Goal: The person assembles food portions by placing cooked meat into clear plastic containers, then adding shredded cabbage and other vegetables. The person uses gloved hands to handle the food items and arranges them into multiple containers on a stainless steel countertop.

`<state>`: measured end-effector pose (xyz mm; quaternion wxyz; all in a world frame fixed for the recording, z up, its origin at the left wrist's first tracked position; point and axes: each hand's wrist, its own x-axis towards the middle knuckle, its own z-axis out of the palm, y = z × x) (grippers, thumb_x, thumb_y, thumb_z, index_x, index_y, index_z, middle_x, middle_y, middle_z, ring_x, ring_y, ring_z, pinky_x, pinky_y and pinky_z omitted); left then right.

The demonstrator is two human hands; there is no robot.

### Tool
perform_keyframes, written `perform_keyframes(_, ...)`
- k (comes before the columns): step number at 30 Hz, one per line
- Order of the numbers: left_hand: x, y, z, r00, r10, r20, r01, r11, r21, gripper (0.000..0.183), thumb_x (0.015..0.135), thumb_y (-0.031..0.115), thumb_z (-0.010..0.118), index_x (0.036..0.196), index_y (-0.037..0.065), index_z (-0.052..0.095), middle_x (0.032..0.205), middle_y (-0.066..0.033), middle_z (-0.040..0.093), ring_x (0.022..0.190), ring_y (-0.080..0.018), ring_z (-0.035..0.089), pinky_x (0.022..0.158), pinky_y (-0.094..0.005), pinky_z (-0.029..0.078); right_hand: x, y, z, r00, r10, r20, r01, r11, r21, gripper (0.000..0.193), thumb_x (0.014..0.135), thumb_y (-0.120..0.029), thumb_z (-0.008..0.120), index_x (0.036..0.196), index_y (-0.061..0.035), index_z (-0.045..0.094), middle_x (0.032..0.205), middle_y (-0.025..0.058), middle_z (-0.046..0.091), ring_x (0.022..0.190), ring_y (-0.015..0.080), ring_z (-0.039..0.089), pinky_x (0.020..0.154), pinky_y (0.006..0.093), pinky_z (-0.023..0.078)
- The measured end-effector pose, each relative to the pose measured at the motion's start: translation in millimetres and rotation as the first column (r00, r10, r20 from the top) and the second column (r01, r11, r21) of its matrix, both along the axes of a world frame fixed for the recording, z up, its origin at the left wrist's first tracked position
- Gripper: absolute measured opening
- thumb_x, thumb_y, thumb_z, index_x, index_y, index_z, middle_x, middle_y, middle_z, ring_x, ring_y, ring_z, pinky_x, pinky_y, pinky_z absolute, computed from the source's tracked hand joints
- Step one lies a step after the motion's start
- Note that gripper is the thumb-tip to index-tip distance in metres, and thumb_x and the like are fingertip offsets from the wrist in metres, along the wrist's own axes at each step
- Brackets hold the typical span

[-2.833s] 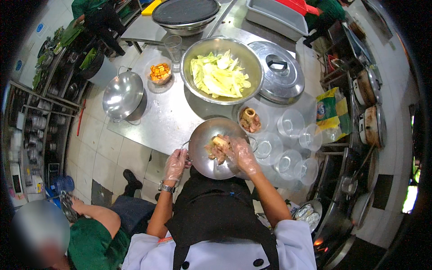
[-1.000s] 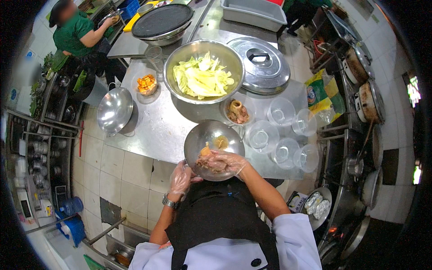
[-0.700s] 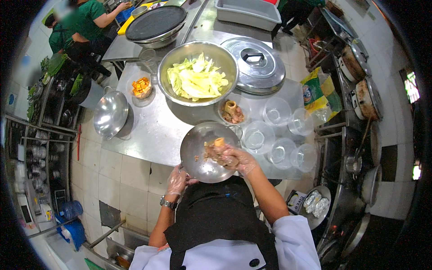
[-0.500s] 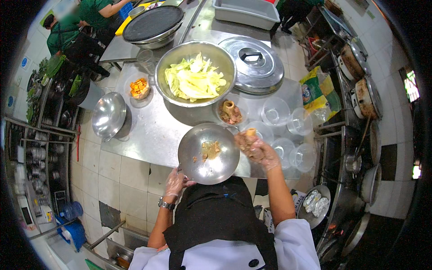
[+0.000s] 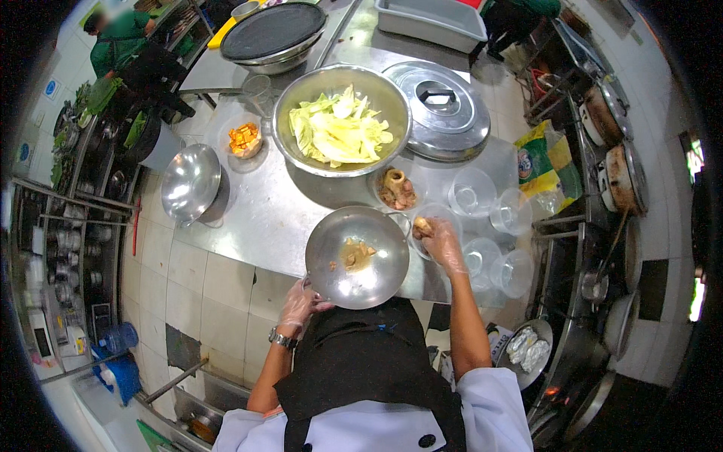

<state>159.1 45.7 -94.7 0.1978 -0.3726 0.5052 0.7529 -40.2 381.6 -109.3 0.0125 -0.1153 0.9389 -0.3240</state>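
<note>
My left hand (image 5: 300,305), in a clear glove, grips the near-left handle of a steel wok (image 5: 331,286) at the table's front edge. Small meat scraps (image 5: 357,254) and some brownish liquid lie in its bottom. To the right of the wok, my gloved right hand (image 5: 443,247) reaches into a clear plastic tub (image 5: 450,213) with its fingers closed round a meaty bone (image 5: 422,226). The fingers hide most of that piece. Just behind it, another tub holds meat chunks and a marrow bone (image 5: 397,188).
A large bowl (image 5: 282,143) of cut cabbage stands behind the wok, a round lid (image 5: 444,120) beside it. Several clear tubs (image 5: 515,271) sit at the right. Orange cubes (image 5: 245,139) and a steel bowl (image 5: 191,183) are leftward. A stove line runs along the right; co-workers stand farther back.
My right hand, with the meat in it, has moved down into the clear tub from the wok's right rim. The left hand keeps its hold on the wok. The view has shifted slightly.
</note>
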Motion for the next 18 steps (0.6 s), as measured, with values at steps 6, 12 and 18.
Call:
perform_keyframes(6, -4, -2, 14, 0.987, -0.161, -0.023, 0.156, 0.978, -0.136, 0.061, 0.093, 0.005, 0.042, 0.151, -0.009, 0.033, 0.099, -0.0156, 0.058, 0.081, -0.0302, 0.075, 0.076, -0.0358, 0.067, 20, -19, 41, 0.999, -0.006, -0.051, 0.002, 0.997, -0.075, 0.019, 0.088, -0.009, 0.068, 0.104, 0.0026, 0.071, 0.099, 0.0241, 0.069, 0.096, 0.0395, 0.067, 0.087, 0.0486, 0.053)
perform_keyframes(12, -2, -4, -1, 0.990, -0.143, 0.006, 0.143, 0.985, -0.096, 0.058, 0.095, 0.003, 0.040, 0.152, -0.006, 0.031, 0.098, -0.0170, 0.059, 0.085, -0.0341, 0.076, 0.078, -0.0375, 0.067, 59, -114, -14, 0.958, 0.258, 0.127, -0.276, 0.950, 0.148, 0.042, 0.094, -0.031, 0.070, 0.117, 0.0050, 0.065, 0.115, 0.0286, 0.065, 0.112, 0.0430, 0.063, 0.098, 0.0507, 0.050)
perform_keyframes(18, 6, -7, -22, 0.986, -0.143, -0.086, 0.139, 0.989, -0.048, 0.052, 0.098, 0.004, 0.039, 0.148, -0.006, 0.032, 0.096, -0.0177, 0.060, 0.086, -0.0357, 0.076, 0.077, -0.0373, 0.067, 90, -183, -54, 0.946, 0.319, 0.060, -0.324, 0.933, 0.158, 0.046, 0.095, -0.037, 0.067, 0.111, 0.0053, 0.066, 0.113, 0.0283, 0.062, 0.110, 0.0455, 0.057, 0.103, 0.0540, 0.043)
